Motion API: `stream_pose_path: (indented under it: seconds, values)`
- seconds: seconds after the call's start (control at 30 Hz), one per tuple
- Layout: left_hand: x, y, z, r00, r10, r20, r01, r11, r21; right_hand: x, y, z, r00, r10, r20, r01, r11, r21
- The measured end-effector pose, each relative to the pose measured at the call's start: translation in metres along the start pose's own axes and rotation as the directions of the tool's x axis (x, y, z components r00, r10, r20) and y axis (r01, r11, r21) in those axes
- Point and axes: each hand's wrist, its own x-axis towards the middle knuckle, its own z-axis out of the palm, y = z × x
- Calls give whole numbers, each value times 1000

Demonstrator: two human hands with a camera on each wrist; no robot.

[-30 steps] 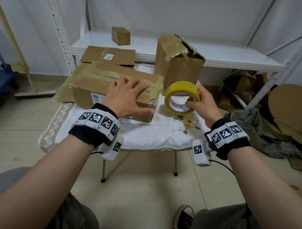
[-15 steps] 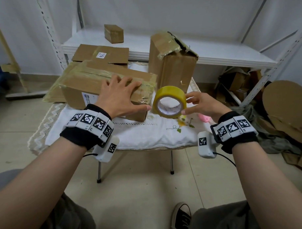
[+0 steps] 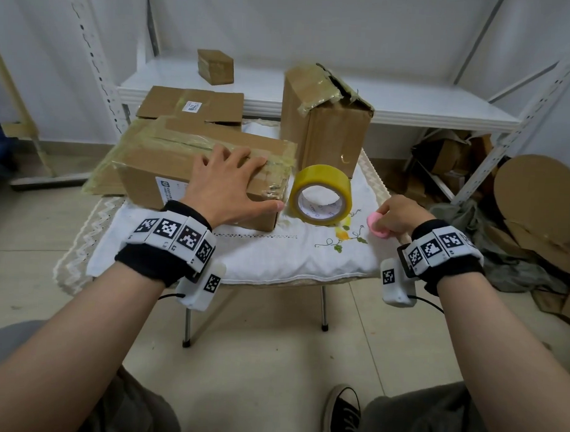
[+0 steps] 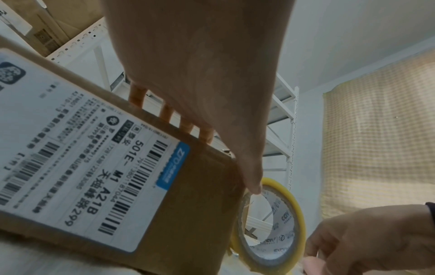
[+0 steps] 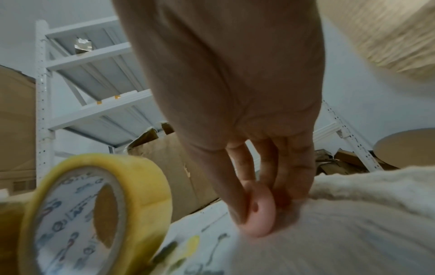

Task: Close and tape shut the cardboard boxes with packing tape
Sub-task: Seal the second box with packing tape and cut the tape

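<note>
The left hand lies spread flat on the taped cardboard box on the worktop. The yellow tape roll stands on edge just beside it. The right hand's grip pinches a small pink object.

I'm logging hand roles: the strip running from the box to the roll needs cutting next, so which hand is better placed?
Probably the right hand: it pinches the small pink tool beside the tape roll, while the left hand lies flat on the box.
</note>
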Motion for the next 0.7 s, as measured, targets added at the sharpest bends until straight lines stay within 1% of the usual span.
stream_pose_path:
  seconds: [0.07, 0.1, 0.17, 0.23, 0.27, 0.33, 0.37, 0.43, 0.5, 0.57, 0.63, 0.7]
  values:
    - [0, 0, 1, 1000, -3, -5, 3, 1000, 8, 0, -3, 0, 1000, -18, -8, 18, 999, 33]
    - [0, 0, 1, 1000, -3, -6, 3, 1000, 9, 0, -6, -1, 999, -38, -38, 41, 996, 76]
    - [0, 0, 1, 1000, -2, -8, 3, 1000, 7, -3, -12, -5, 984, -95, -149, 127, 966, 223]
    - [0, 0, 1, 1000, -2, -7, 2, 1000, 8, -8, -20, -11, 957, -137, -254, 236, 879, 414]
    - [1, 1, 1, 1000, -2, -6, 2, 1000, 7, -10, -24, -15, 946, -159, -282, 285, 824, 489]
    - [1, 1, 0, 1000, -3, -4, 3, 1000, 1, -19, -34, -20, 923, -215, -318, 368, 734, 571]
    - [1, 1, 0, 1000, -3, -3, 3, 1000, 1, -25, -39, -22, 912, -246, -329, 401, 704, 586]
    - [1, 2, 0, 1000, -2, -1, 2, 1000, 5, -31, -50, -26, 896, -297, -331, 442, 677, 588]
    - [1, 1, 0, 1000, -5, -1, 5, 1000, 7, -32, -61, -27, 914, -304, -270, 407, 671, 620]
    - [1, 2, 0, 1000, -9, -5, 9, 1000, 1, -33, -72, -27, 932, -302, -200, 354, 640, 682]
    - [2, 2, 0, 1000, -16, -12, 16, 1000, -11, -33, -80, -26, 921, -333, -202, 375, 615, 694]
    - [1, 4, 0, 999, -27, -21, 26, 999, -20, -34, -85, -24, 896, -383, -223, 427, 610, 668]
